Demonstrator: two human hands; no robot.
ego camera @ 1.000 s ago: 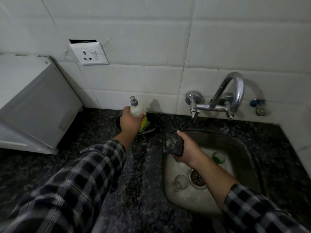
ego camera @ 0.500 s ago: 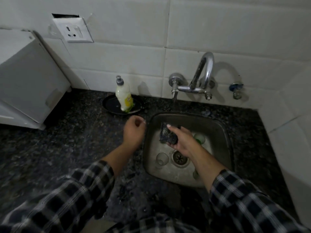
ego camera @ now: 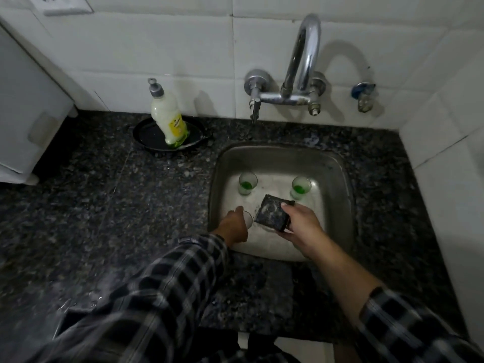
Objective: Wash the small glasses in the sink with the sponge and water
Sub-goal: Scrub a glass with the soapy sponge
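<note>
The dish soap bottle [ego camera: 169, 117] is showing a yellow label, but its print is too small to read; it is standing tilted in a black dish [ego camera: 146, 134] on the counter [ego camera: 104, 205], left of the sink [ego camera: 337, 163], near the tiled wall.

The left hand [ego camera: 234, 226] is reaching over the sink's left rim, its fingers curling around a clear small glass [ego camera: 248, 219] near the front left of the basin. The right hand [ego camera: 301, 224] is hovering above the basin just beside it, wrist bent, fingers pinching a dark sponge [ego camera: 272, 214] by its edges with the flat face turned up toward the camera. The sponge is sitting just right of the clear glass; whether the two are touching cannot be told. Two more glasses with green liquid in the bottom are standing upright farther back in the sink, one on the left [ego camera: 247, 183] and one on the right [ego camera: 300, 187], well apart.

Half a second ago the left hand was loosely fisted over the counter beside the sink, holding nothing; it is now down in the basin on the glass. The right hand is keeping its hold on the sponge. The tap [ego camera: 301, 61] is showing no water flowing.
</note>
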